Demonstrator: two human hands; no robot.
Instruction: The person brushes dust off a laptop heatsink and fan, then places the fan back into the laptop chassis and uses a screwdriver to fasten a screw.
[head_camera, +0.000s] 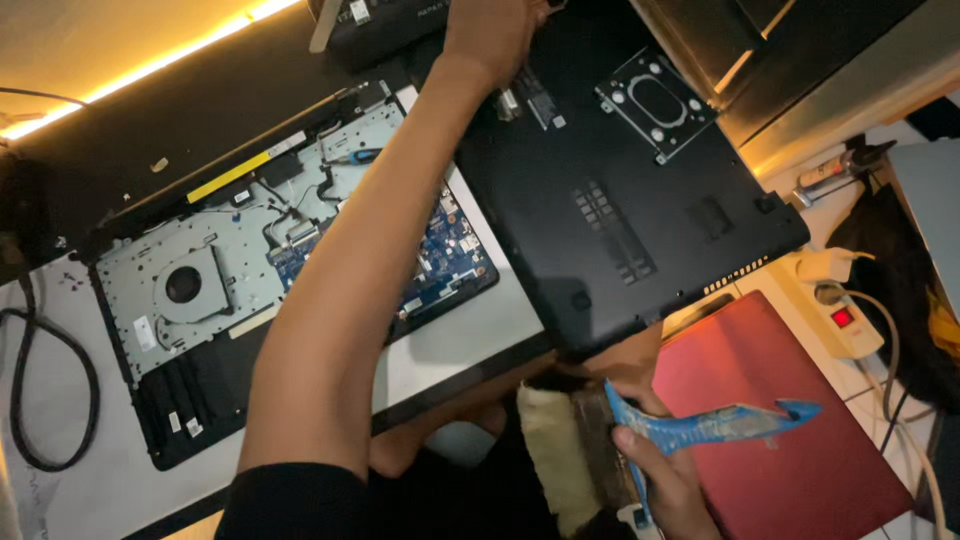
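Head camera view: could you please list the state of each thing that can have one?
Opened laptop: bottom cover off, fan and circuit board exposed.
Black bottom cover: detached, tilted, held up off the desk.
Left hand: gripping the cover's far edge.
Right hand: holding a blue-handled brush.
Blue-handled brush: held near the cover's near edge; contact cannot be told.
Power strip: red switch showing; lit or not, unclear.
Red laptop: closed, flat.

Black laptop bottom cover (630, 210) — held tilted above the bench, inner side up, far edge gripped from above, near edge resting by the lower hand. Vent slots, screw posts and a metal drive bracket visible on it. Wide paintbrush (600, 450) with blue handle — pale bristles pointing left, wooden ferrule worn, lying just below the cover's near edge.
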